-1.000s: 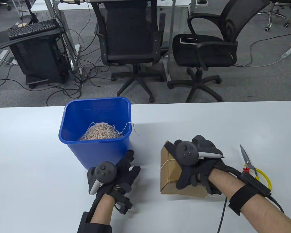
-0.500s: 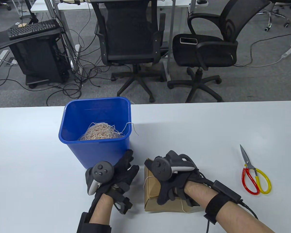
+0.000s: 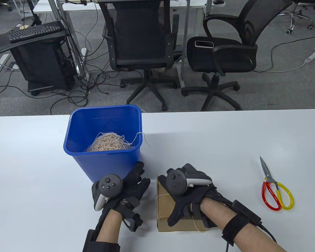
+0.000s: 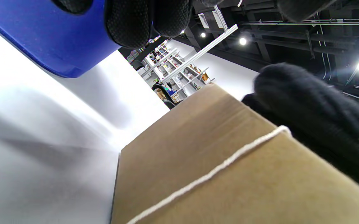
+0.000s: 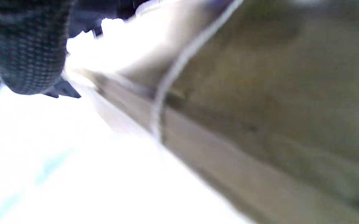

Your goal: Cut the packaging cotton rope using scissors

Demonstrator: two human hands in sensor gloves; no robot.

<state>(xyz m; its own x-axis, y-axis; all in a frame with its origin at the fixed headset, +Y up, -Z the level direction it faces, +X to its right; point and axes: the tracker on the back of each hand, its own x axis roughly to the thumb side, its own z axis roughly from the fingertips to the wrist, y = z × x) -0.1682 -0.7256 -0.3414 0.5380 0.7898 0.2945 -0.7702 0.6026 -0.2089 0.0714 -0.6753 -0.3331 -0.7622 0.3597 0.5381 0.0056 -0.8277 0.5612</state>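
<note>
right hand (image 3: pixel 189 199) grasps the rope-tied brown cardboard box (image 3: pixel 165 210), lower centre; left hand (image 3: pixel 128 191) released. next: fetch the red-and-yellow scissors (image 3: pixel 274 189).

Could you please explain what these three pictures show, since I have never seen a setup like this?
No robot here: a person works at a white table wearing black sensor gloves. The controller-like gadgets are trackers strapped to the back of each hand.

The large picture looks down from above. The other two come from small cameras on the wrists, so they look tilted and very close; the right one is blurred.

On the table stand a blue bin with a tangle of string inside, a cardboard box tied with white rope, and scissors with red and yellow handles, lying untouched to the right.

The right hand rests on top of the box. The left hand is beside the bin and holds nothing.
</note>
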